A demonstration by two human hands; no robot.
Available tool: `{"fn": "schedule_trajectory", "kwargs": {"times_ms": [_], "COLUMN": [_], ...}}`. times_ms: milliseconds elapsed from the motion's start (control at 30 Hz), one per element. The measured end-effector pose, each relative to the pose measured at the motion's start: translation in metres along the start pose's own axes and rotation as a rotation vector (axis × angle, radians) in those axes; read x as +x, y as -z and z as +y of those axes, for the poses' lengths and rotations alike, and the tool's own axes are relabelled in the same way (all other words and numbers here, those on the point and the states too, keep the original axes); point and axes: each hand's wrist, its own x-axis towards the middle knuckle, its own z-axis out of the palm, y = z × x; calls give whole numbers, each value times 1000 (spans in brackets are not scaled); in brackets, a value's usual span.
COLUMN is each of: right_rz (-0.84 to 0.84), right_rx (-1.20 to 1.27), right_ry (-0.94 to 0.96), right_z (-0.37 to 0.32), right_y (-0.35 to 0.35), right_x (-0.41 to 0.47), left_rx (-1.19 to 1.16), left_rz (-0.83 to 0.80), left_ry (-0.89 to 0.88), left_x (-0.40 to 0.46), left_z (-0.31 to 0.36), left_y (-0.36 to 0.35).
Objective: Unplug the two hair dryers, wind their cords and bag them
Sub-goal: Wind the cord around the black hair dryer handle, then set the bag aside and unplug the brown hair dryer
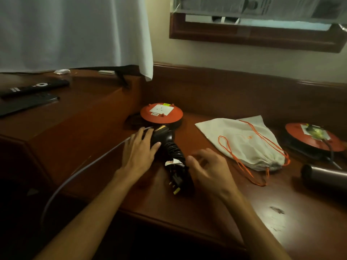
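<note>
A black hair dryer lies on the wooden desk with its cord wound around the handle and its plug free at the near end. My left hand rests flat on the dryer's body, fingers spread. My right hand hovers just right of the handle with fingers curled and apart, holding nothing. A white drawstring bag with orange cords lies to the right. A second dark dryer lies at the far right, its cord running to a red socket reel.
A red socket reel with nothing plugged in sits behind the dryer. A grey cable runs off the desk's left side. Two remotes lie on the raised cabinet at left, under a white curtain.
</note>
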Motion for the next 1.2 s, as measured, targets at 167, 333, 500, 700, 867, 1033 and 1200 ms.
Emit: {"fn": "schedule_trajectory", "kwargs": {"times_ms": [167, 333, 500, 700, 867, 1033, 1200], "right_rz": [-226, -271, -198, -162, -187, -266, -142], "right_rx": [60, 33, -50, 15, 120, 127, 327], "right_ry": [47, 81, 33, 20, 5, 7, -34], "right_z": [-8, -19, -32, -22, -13, -14, -19], "right_y": [-16, -57, -86, -96, -95, -91, -77], "right_x": [39, 37, 39, 49, 51, 50, 42], "left_rx": [-27, -3, 48, 20, 7, 89, 30], "left_rz": [4, -101, -186, -224, -314, -507, -377], "left_ry": [-40, -142, -228, -259, -239, -46, -42], "left_x": [4, 30, 58, 78, 86, 91, 79], "left_z": [-14, -31, -46, -46, -42, -24, 8], "left_y": [-17, -15, -20, -25, -18, 5, 26]}}
